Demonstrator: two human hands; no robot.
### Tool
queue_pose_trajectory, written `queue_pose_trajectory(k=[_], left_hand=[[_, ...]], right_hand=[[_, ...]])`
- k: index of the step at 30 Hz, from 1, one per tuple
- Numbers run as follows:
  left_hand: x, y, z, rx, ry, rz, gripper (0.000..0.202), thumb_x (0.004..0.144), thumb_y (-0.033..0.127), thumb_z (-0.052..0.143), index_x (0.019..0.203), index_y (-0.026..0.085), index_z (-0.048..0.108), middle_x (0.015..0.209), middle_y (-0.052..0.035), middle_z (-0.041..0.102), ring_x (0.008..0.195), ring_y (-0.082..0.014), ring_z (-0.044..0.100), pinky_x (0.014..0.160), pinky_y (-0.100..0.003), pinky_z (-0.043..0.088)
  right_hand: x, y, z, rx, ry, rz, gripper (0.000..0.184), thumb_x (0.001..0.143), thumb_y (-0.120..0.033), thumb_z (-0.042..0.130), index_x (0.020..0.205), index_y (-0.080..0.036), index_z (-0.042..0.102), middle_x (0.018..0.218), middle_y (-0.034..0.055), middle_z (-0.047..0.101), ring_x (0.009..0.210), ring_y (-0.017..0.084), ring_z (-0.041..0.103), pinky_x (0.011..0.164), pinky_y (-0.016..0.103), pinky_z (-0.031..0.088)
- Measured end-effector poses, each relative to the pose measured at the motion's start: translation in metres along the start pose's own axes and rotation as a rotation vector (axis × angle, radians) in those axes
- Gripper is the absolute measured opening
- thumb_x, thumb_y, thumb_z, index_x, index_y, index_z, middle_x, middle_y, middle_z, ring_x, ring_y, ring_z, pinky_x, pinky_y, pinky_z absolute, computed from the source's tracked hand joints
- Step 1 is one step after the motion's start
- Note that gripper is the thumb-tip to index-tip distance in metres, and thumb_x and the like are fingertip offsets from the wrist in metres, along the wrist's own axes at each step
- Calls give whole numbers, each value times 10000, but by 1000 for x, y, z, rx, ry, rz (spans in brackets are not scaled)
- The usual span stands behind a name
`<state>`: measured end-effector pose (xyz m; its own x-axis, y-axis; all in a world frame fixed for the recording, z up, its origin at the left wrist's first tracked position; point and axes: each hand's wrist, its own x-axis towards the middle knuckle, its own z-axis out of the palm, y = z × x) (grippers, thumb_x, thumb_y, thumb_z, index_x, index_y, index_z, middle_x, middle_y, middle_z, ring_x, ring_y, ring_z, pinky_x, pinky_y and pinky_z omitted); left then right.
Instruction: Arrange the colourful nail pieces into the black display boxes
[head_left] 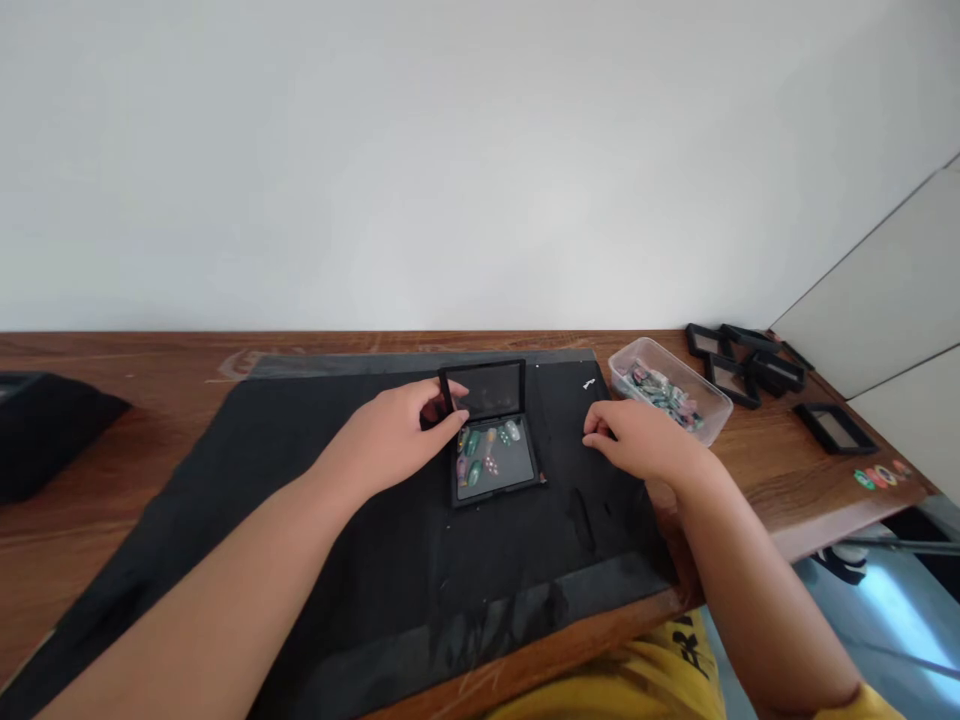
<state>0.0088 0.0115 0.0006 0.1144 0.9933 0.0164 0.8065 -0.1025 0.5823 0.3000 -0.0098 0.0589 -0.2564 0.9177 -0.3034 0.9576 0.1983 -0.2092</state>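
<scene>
A shallow black case [495,482] with a clear-windowed lid [491,388] lies open on the black mat, its lid raised. Several decorated press-on nails [474,472] in green, pink and white lie in its left and upper part. My left hand [405,425] grips the left edge of the lid between thumb and fingers. To the right of the case, my right hand [626,432] hovers over the mat with its fingertips pinched together. Whether anything is between them is hidden. Just behind it stands a clear plastic tub [716,400] holding more nails.
Several black frame-like cases [731,380] are piled at the back right of the wooden table [780,490], with one more case [836,428] apart. Round stickers [883,476] mark the right edge. A black bag-like item [52,430] sits far left. A white wall rises behind.
</scene>
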Motion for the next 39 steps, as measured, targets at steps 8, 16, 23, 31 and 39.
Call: queue_pose_trajectory(k=[8, 16, 23, 31, 39], left_hand=[[0, 0, 2, 6, 6, 13, 476, 848, 558, 536, 1159, 269, 750, 986, -77, 792, 868, -307, 733, 767, -437, 570], [0, -3, 3, 15, 43, 65, 426, 861, 537, 561, 1129, 273, 761, 950, -73, 801, 828, -300, 742, 720, -421, 580], [0, 0, 4, 16, 41, 48, 426, 846, 536, 561, 1120, 282, 766, 925, -63, 797, 817, -299, 735, 709, -415, 574], [0, 2, 2, 24, 23, 31, 442, 847, 540, 561, 1143, 281, 763, 963, -58, 803, 859, -302, 740, 738, -414, 576], [-1, 5, 0, 35, 7, 11, 475, 843, 545, 542, 1165, 271, 758, 988, -64, 799, 884, -300, 735, 762, -410, 578]], right_hand=[[6, -9, 7, 64, 153, -73, 127, 1001, -180, 611, 982, -186, 737, 1000, 63, 786, 934, 216, 675, 759, 304, 378], [15, -31, 30, 512, 170, -318, 88, 918, -165, 743, 830, -169, 742, 738, -25, 674, 663, 102, 520, 665, 239, 363], [21, -38, 41, 517, 39, -294, 114, 939, -187, 722, 833, -164, 757, 624, -66, 553, 571, 76, 450, 599, 238, 307], [16, -41, 31, 294, 108, -252, 89, 940, -262, 745, 973, -191, 788, 676, -51, 594, 640, 99, 511, 623, 256, 299], [14, -40, 34, 267, 97, -260, 201, 883, -277, 815, 1063, -191, 790, 724, -47, 614, 703, 112, 550, 658, 255, 325]])
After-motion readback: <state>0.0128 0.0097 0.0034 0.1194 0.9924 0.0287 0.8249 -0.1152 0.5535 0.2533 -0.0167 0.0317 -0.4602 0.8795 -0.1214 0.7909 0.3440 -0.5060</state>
